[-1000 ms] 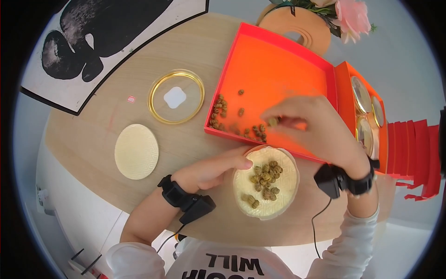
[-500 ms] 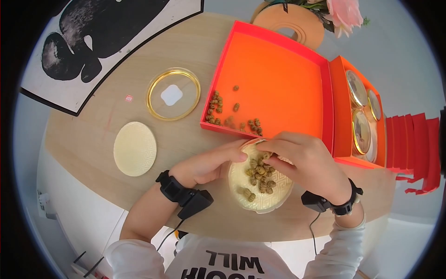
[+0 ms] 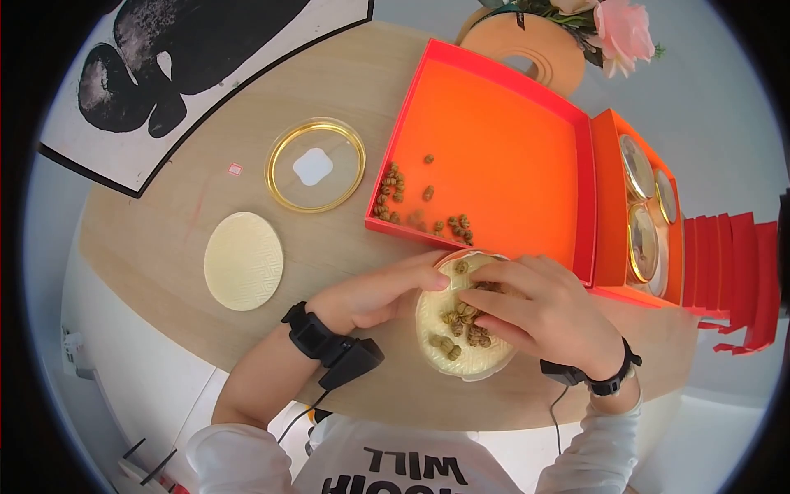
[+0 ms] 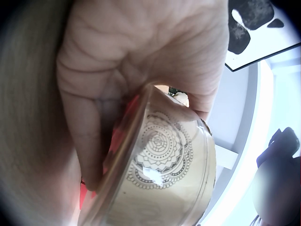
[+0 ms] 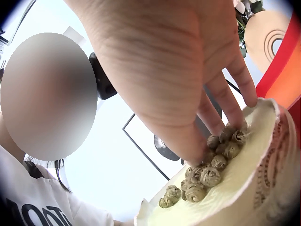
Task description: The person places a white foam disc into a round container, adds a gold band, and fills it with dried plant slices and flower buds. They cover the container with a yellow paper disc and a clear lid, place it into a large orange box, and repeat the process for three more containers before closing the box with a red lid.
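My left hand [image 3: 387, 292] grips a round canister [image 4: 162, 146] by its side, thumb over the rim. Its clear wall carries a printed mandala pattern. On top, a pale yellow embossed pad [image 3: 434, 317] holds a pile of small ridged brown-green balls [image 5: 209, 176]. Over this pile my right hand [image 3: 547, 313] reaches with its fingers spread, the fingertips touching the balls and partly covering them. A lone ball [image 3: 461, 267] sits near the far edge of the pad, by the left thumb.
A red box lid with an orange inside [image 3: 510, 156] lies beyond the canister, with loose balls [image 3: 393, 183] along its near left. To its right stands an orange box [image 3: 611, 214] of gold-rimmed canisters. A gold-rimmed clear lid [image 3: 284, 189] and a yellow disc [image 3: 243, 262] lie at left.
My right hand has come from the orange-lined lid, where it pinched a ball, to the canister top. Its fingers now spread on the pile. The left hand keeps its grip.
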### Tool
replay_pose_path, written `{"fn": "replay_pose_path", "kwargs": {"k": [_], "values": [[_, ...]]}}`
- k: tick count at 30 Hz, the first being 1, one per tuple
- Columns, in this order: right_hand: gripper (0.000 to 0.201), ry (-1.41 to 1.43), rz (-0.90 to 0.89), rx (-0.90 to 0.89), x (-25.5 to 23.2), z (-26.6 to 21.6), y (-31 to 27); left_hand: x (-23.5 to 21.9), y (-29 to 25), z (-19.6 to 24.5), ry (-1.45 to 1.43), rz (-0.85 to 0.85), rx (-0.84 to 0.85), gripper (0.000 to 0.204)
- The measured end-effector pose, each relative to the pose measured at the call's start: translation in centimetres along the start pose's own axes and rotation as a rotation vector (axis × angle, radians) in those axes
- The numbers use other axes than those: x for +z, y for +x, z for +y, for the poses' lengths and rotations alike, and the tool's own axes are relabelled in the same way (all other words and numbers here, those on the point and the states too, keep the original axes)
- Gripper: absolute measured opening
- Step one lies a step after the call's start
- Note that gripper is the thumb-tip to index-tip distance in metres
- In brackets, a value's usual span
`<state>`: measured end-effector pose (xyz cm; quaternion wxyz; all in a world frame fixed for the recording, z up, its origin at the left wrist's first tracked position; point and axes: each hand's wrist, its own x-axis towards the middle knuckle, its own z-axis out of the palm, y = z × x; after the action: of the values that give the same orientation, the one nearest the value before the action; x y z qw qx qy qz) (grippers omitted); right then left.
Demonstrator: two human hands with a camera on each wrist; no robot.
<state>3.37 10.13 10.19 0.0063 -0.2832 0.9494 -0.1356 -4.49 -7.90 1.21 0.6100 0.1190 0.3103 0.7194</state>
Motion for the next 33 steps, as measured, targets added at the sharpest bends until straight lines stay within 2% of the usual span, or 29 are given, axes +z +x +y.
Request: {"fn": "replay_pose_path", "kwargs": {"k": [7, 13, 16, 19, 22, 31, 33], "values": [[0.028, 0.0, 0.049, 0.106, 0.3, -0.7, -1.3, -0.1, 0.0, -0.2, -0.002, -0.014, 0.011, 0.06], [0.033, -0.14, 0.103, 0.012, 0.8, -1.4, -1.6, -0.5, 0.3, -0.6, -0.003, -0.002, 0.001, 0.058], [0.033, -0.107, 0.125, 0.036, 0.3, -1.7, -1.4, -0.5, 0.3, -0.6, -0.004, 0.002, -0.005, 0.057], [0.025, -0.039, 0.243, -0.009, 0.8, -2.0, -0.9, -0.3, 0.1, -0.4, -0.003, 0.012, -0.01, 0.057], [0.024, -0.054, 0.225, -0.029, 1.6, -2.0, -0.5, -0.2, 0.1, -0.3, 0.004, 0.011, -0.011, 0.057], [0.019, 0.003, 0.265, 0.115, 1.2, -1.3, -0.5, -0.4, 0.1, -0.4, 0.009, 0.003, -0.001, 0.057], [0.02, -0.053, 0.195, 0.14, 1.1, -1.1, -1.2, -0.3, 0.1, -0.4, 0.011, 0.002, 0.001, 0.057]]}}
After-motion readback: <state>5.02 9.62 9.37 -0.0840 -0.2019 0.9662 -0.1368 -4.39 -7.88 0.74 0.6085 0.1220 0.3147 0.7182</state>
